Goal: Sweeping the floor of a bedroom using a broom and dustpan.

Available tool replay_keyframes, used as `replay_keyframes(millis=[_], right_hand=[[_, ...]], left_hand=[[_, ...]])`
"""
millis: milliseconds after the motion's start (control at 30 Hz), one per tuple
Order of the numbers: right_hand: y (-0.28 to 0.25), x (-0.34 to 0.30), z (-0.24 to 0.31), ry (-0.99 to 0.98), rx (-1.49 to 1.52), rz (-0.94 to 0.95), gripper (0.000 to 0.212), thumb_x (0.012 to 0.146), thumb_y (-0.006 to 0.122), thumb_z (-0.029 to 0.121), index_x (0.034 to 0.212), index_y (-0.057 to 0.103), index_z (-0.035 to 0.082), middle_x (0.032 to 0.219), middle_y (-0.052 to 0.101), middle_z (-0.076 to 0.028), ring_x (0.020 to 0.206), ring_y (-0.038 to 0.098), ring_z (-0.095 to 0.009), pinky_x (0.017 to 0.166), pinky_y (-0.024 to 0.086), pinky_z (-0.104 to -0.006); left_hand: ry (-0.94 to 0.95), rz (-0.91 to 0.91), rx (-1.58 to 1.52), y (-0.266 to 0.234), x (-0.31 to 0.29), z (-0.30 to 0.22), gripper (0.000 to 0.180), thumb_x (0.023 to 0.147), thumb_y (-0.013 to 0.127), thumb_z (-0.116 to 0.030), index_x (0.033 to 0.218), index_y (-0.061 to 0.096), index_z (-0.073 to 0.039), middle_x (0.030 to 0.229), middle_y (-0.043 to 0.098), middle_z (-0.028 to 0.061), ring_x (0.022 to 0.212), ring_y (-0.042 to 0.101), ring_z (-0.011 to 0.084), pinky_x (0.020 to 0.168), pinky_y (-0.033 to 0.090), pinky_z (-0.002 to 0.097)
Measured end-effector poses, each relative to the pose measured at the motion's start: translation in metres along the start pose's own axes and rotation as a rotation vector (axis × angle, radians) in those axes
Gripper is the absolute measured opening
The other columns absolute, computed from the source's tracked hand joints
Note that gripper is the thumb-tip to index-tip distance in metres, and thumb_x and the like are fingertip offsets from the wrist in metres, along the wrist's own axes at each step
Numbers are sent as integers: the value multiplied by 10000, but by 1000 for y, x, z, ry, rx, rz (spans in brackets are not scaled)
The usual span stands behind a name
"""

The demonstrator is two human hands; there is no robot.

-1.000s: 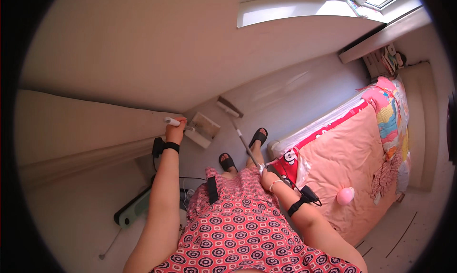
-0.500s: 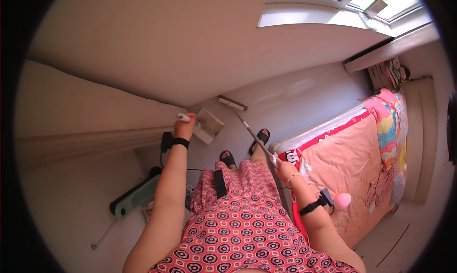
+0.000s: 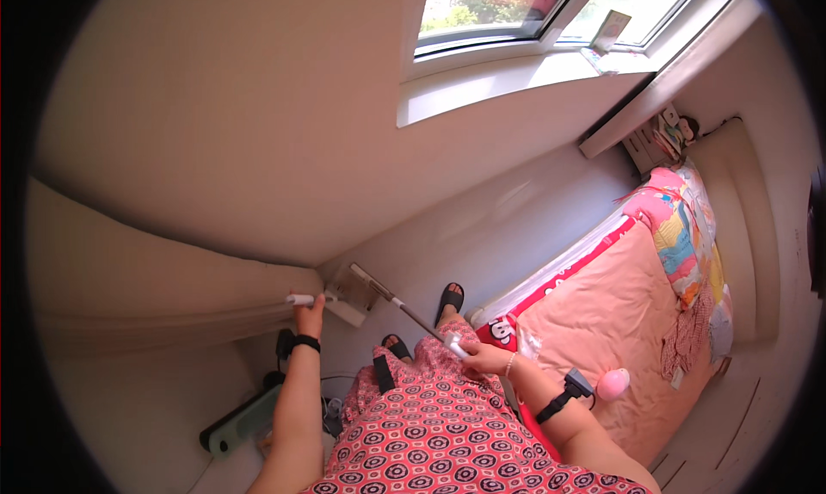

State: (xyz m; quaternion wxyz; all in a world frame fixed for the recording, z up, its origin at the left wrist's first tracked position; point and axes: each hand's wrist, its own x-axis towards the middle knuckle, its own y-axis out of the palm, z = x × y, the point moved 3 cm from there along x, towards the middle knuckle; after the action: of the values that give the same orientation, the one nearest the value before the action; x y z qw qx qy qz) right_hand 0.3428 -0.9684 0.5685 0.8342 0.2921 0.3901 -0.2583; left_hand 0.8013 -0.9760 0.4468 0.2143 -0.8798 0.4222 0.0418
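Note:
My left hand (image 3: 310,316) is closed around the white handle of a long-handled dustpan (image 3: 347,312), which rests low by the corner of the wall. In my right hand (image 3: 488,359) I grip the white upper end of a broom (image 3: 419,319) with a grey stick. The broom's white head (image 3: 371,280) is at the dustpan's open side, overlapping its edge in the view; whether they touch I cannot tell. The dustpan's inside is partly hidden by the broom head. No debris can be made out.
A bed with a pink cover (image 3: 576,322) stands to my right, with a pink balloon-like ball (image 3: 613,385) on it. A green long-bodied appliance (image 3: 241,421) is at the lower left. Ahead are the wall and a windowsill (image 3: 490,94). My sandalled feet (image 3: 449,303) are on the floor.
The broom head has moved left, from apart to the dustpan's open side. My right hand has drawn in toward my body. The view has tilted up, showing more window.

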Motion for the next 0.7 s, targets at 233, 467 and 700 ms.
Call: replay_keyframes(millis=[233, 467, 700], right_hand=[[-31, 55, 122, -240, -59, 59, 416, 969, 580, 382, 1161, 624, 15, 916, 665, -51, 821, 648, -140, 704, 542, -287], [-137, -21, 308, -537, -883, -32, 591, 992, 589, 493, 1334, 607, 12, 1066, 736, -180, 796, 717, -217, 781, 578, -363], [-240, -94, 410, -665, -1116, -233, 512, 987, 606, 398, 1314, 607, 3, 1136, 684, -189, 1052, 667, -323, 945, 518, -396]], left_hand=[[42, 780, 165, 92, -92, -88, 848, 856, 763, -216, 1547, 294, -63, 1504, 435, 217, 1419, 400, 322, 1146, 357, 433], [610, 874, 511, 229, -73, -246, 363, 778, 713, -117, 1139, 678, -133, 1195, 665, 122, 1270, 543, 355, 1053, 461, 446], [549, 744, 557, 303, -73, -295, 167, 844, 673, -169, 1004, 655, -126, 1012, 678, 92, 959, 657, 353, 797, 535, 459]])
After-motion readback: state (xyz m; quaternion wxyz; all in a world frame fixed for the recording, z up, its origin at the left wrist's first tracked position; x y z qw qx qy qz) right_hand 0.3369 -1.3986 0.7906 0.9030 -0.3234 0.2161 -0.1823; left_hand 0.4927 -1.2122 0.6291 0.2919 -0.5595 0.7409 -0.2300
